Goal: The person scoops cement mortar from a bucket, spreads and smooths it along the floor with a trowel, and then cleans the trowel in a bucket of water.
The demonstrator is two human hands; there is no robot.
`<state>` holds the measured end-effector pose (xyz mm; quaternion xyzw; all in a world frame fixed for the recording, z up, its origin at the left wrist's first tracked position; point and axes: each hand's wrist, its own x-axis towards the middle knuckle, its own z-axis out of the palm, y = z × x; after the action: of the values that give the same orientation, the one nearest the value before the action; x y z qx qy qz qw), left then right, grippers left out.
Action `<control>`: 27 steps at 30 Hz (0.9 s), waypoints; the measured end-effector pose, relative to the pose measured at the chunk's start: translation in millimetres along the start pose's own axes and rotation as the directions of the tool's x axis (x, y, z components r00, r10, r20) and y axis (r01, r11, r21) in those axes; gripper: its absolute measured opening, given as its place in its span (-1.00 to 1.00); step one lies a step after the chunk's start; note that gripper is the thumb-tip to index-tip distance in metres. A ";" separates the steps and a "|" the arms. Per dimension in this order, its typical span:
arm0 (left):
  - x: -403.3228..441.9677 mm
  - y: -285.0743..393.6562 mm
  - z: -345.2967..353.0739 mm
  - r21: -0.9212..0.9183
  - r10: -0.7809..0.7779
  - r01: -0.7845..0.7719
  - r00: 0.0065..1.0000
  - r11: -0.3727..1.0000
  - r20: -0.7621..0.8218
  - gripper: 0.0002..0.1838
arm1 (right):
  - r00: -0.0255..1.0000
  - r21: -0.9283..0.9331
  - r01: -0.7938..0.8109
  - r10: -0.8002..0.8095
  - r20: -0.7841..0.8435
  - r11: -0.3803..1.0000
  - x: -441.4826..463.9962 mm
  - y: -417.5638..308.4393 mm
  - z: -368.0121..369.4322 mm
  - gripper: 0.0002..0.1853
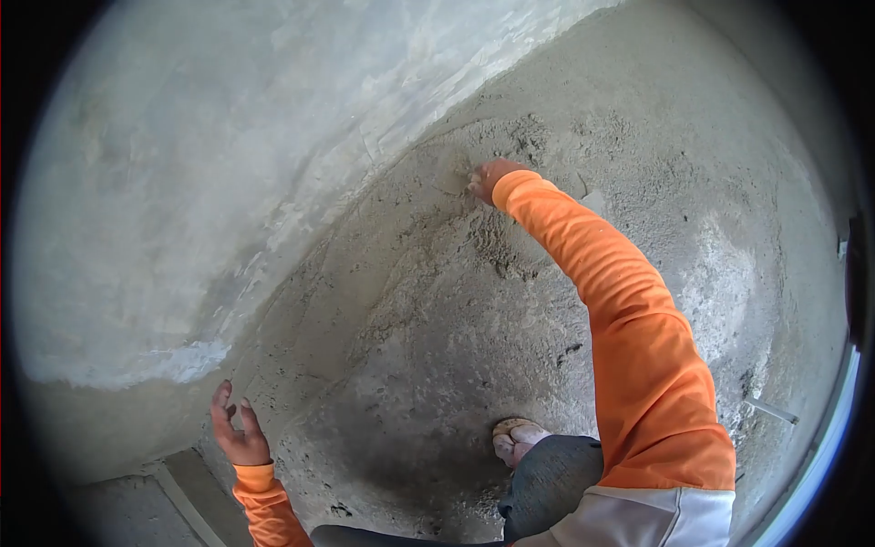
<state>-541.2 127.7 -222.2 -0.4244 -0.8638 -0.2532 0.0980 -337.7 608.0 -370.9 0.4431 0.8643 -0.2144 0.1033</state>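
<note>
My right hand (492, 179), at the end of an orange sleeve, reaches far forward, low over rough grey mortar (510, 137) near the foot of the wall. Its fingers are curled closed. What they hold, if anything, blends into the grey surface and I cannot make it out. A smoother, rounded patch lies just left of the fingertips. My left hand (241, 433) is raised at the lower left, beside the wall's bottom edge. Its fingers are apart and slightly bent, with nothing in them.
A smooth grey wall (200, 182) fills the upper left, with a whitish band along its lower edge. Below me are a foot (517, 439) and a dark trouser knee (551, 483). A thin pale rod (771, 410) lies at the right. A ledge (187, 497) runs at the bottom left.
</note>
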 end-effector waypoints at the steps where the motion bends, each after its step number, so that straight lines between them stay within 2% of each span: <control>1: 39.4 16.7 -7.2 0.035 0.038 -0.036 0.998 0.999 -0.058 -0.66 | 0.999 -0.014 -0.040 0.039 -0.032 0.999 14.5 22.8 -2.7 -0.51; 3: 114.4 55.1 -13.3 0.094 0.237 -0.220 0.938 0.971 -0.254 -0.67 | 0.995 -0.043 -0.076 0.073 -0.067 0.996 44.8 75.4 -10.2 -0.48; 4: 150.8 78.2 -14.5 0.207 0.373 -0.320 0.870 0.925 -0.323 -0.66 | 0.987 -0.065 -0.133 0.127 -0.101 0.989 51.2 97.2 -20.9 -0.49; 5: 187.9 94.6 -17.1 0.281 0.536 -0.459 0.761 0.843 -0.365 -0.66 | 0.974 -0.083 -0.193 0.181 -0.135 0.978 52.3 114.0 -30.2 -0.50; 7: 252.8 142.8 -25.0 0.484 0.735 -0.556 0.560 0.675 -0.383 -0.68 | 0.984 -0.052 -0.153 0.147 -0.103 0.987 54.4 141.1 -41.5 -0.53; 9: 311.8 170.5 -32.2 0.423 0.703 -0.561 0.585 0.711 -0.405 -0.66 | 0.983 0.039 -0.133 0.136 -0.120 0.990 37.0 138.2 -56.2 -0.58; 10: 344.0 170.6 -32.9 0.546 0.754 -0.530 0.543 0.649 -0.368 -0.62 | 0.973 0.096 -0.146 0.161 -0.165 0.985 12.9 116.7 -57.5 -0.58; 11: 372.1 172.5 -33.4 0.659 0.800 -0.487 0.507 0.573 -0.321 -0.58 | 0.986 0.103 -0.058 0.073 -0.151 0.993 2.7 105.4 -43.1 -0.58; 12: 392.4 187.0 -35.2 0.657 0.803 -0.491 0.498 0.572 -0.327 -0.58 | 0.990 0.111 0.035 -0.019 -0.141 0.993 -1.6 93.7 -30.7 -0.58; 14: 424.5 211.6 -38.1 0.791 0.762 -0.318 0.590 0.523 -0.266 -0.43 | 0.996 0.127 0.036 -0.047 0.080 0.991 -20.4 54.8 -43.7 -0.57; 15: 435.9 216.4 -32.7 0.787 0.766 -0.325 0.584 0.524 -0.268 -0.43 | 0.996 0.130 0.027 -0.037 0.075 0.991 -13.5 57.2 -42.8 -0.57; 17: 454.1 219.1 -19.0 0.773 0.860 -0.418 0.399 0.478 -0.317 -0.33 | 0.997 0.075 0.031 -0.037 0.068 0.997 14.5 68.1 -34.1 -0.59; 18: 456.4 219.4 -13.2 0.768 0.862 -0.424 0.391 0.479 -0.322 -0.33 | 0.998 0.077 0.021 -0.025 0.062 0.997 26.7 79.3 -38.1 -0.59; 20: 453.9 219.7 -2.5 0.921 0.791 -0.065 0.537 0.385 -0.293 -0.33 | 0.979 0.142 -0.186 0.196 -0.059 0.972 43.4 113.2 -45.6 -0.56; 21: 453.4 221.7 2.3 0.918 0.797 -0.083 0.531 0.388 -0.289 -0.33 | 0.975 0.150 -0.204 0.214 -0.054 0.967 45.6 128.7 -41.0 -0.56; 23: 450.0 226.4 4.3 0.786 0.851 -0.369 0.387 0.497 -0.356 -0.37 | 0.901 0.207 -0.369 0.404 -0.160 0.906 50.8 150.4 -41.2 -0.53; 25: 443.1 236.2 2.8 0.785 0.868 -0.395 0.353 0.477 -0.349 -0.38 | 0.843 0.287 -0.489 0.531 -0.089 0.824 36.4 137.7 -40.4 -0.56; 26: 442.4 241.0 1.3 0.792 0.885 -0.411 0.319 0.451 -0.339 -0.39 | 0.815 0.348 -0.537 0.579 -0.022 0.769 15.8 109.0 -55.2 -0.54; 27: 442.3 242.7 0.0 0.784 0.881 -0.413 0.308 0.464 -0.359 -0.39 | 0.818 0.407 -0.528 0.576 0.006 0.745 9.2 95.3 -42.9 -0.52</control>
<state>-625.7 554.2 33.8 -0.5602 -0.5043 -0.0691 0.6535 -265.4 683.6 -362.9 0.7024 0.6380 -0.3149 0.0194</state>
